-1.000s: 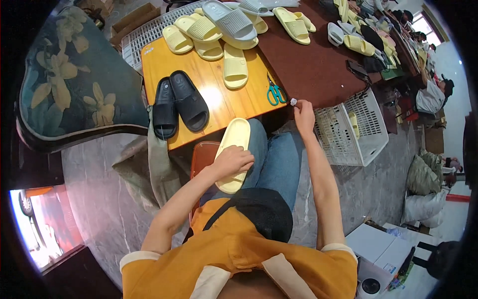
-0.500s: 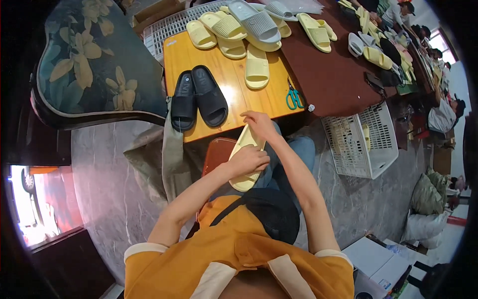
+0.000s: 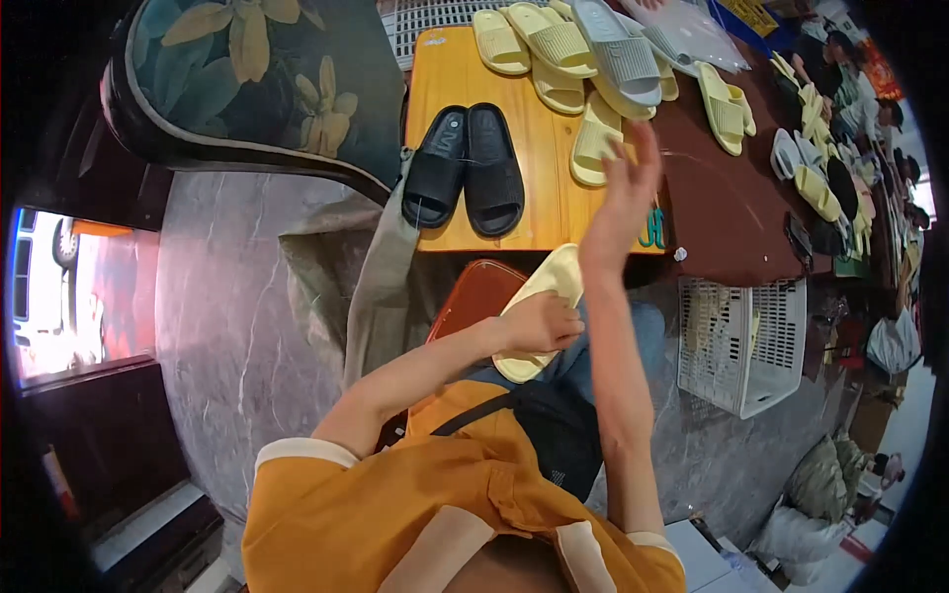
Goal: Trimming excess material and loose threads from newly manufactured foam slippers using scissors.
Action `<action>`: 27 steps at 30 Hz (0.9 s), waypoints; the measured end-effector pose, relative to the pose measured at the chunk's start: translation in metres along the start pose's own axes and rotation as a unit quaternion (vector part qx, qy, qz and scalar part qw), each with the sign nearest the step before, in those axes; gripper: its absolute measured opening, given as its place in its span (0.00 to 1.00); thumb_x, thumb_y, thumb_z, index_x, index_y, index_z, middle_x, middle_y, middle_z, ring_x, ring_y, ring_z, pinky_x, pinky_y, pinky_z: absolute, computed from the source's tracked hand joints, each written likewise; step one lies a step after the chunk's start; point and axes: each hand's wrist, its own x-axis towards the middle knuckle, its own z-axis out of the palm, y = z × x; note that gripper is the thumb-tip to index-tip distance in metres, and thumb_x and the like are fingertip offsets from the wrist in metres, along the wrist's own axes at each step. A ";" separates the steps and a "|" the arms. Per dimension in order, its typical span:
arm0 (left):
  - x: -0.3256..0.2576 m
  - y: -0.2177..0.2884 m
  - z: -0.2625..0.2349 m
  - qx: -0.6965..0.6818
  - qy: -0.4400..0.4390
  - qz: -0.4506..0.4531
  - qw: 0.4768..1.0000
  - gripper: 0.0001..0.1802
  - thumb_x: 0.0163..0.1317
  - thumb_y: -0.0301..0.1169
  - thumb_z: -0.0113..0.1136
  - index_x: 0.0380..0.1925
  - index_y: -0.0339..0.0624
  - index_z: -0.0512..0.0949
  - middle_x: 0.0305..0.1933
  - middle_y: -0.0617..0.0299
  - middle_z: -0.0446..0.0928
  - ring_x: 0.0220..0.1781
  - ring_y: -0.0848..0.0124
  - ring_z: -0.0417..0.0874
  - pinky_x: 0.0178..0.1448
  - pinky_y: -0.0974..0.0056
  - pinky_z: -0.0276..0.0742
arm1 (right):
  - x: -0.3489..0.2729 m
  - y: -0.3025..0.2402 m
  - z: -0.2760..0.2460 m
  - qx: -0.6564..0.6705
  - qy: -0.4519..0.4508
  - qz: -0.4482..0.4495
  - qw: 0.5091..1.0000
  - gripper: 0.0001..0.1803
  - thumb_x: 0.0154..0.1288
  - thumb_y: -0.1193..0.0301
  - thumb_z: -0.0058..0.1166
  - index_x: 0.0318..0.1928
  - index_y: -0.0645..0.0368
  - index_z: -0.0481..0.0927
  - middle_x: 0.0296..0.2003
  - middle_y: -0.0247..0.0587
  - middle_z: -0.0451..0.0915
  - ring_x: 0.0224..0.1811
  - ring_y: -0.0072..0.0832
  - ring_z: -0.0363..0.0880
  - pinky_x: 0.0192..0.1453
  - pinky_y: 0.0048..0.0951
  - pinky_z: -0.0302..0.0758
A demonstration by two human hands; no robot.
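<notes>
We look straight down on our own lap & arms, seated at a low wooden worktop [image 3: 539, 212]. Our left hand [image 3: 539, 324] rests on a pale yellow slide sandal [image 3: 539, 311] lying lengthwise across our lap, between the worktop edge & our body; fingers curled down over its middle, pinning it, prob. so it stays steady on the knee. Our right hand [image 3: 623, 203] is lifted above the worktop's near right edge, fingers spread wide open & holding nothing, palm turned partly sideways; a bit blurred, so we can't tell exactly what it is over. Just beside it, partly hidden behind the wrist, teal-handled scissors [image 3: 654, 232] lie near the worktop's edge, within easy reach. On the worktop's left half a pair of black slides [image 3: 465, 168] sits side by side, soles down, toes toward us. Further back, a loose pile of yellow slides [image 3: 554, 54] w/ one grey slide [image 3: 618, 54] on top. To the right, a dark brown table [image 3: 727, 212] carries more yellow slides [image 3: 727, 99], well apart from our hands. Below it on the marble floor stands a white plastic basket [image 3: 741, 346], close to our right knee. A chair w/ floral cushion [image 3: 257, 69] is at upper left.
</notes>
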 end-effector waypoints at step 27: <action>-0.001 0.000 -0.010 0.015 -0.013 0.002 1.000 0.06 0.61 0.37 0.57 0.33 0.49 0.76 0.30 0.63 0.73 0.36 0.63 0.76 0.43 0.58 0.71 | 0.018 0.200 -0.129 -0.570 -0.343 -0.062 0.744 0.12 0.63 0.66 0.53 0.43 0.59 0.77 0.43 0.50 0.79 0.51 0.49 0.76 0.49 0.49 0.78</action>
